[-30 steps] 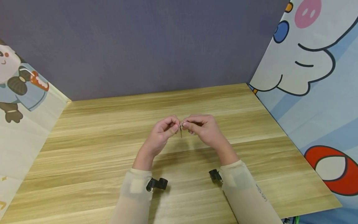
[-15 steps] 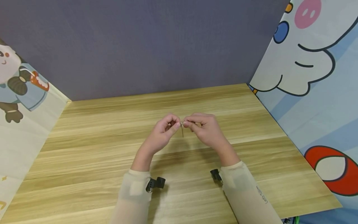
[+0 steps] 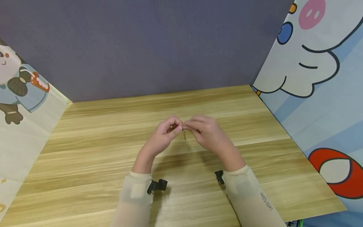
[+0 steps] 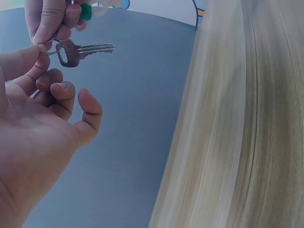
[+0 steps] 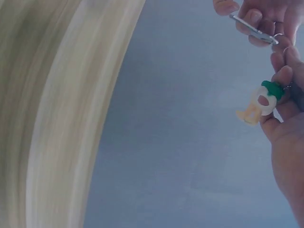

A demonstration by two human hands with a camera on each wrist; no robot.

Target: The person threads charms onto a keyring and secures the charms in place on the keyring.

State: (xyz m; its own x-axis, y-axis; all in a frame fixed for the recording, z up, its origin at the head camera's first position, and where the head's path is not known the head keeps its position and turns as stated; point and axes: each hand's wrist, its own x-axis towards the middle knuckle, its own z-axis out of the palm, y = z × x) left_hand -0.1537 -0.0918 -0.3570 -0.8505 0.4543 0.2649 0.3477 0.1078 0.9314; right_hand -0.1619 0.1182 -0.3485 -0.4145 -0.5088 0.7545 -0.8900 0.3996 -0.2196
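A silver metal key (image 4: 71, 53) hangs on a thin wire key ring (image 4: 49, 52). My left hand (image 3: 163, 134) pinches the ring between thumb and index finger, its other fingers loosely curled. From the opposite side my right hand (image 3: 208, 130) pinches the ring too, fingertips nearly touching the left ones. A small charm (image 5: 263, 102) in green, white and pale orange hangs by my right fingers in the right wrist view. In the head view the key (image 3: 184, 135) points down between the hands, and the charm is hidden.
Both hands are raised over a wood-grain table (image 3: 113, 142). A dark grey-blue panel (image 3: 158, 47) stands at its back. Cartoon-printed walls (image 3: 312, 110) close off the sides. Each sleeve carries a black wrist camera (image 3: 158, 185).
My right hand has turned and its fingers have closed in over the ring, nearer the left fingertips. The left hand has shifted only slightly, and the key still hangs down.
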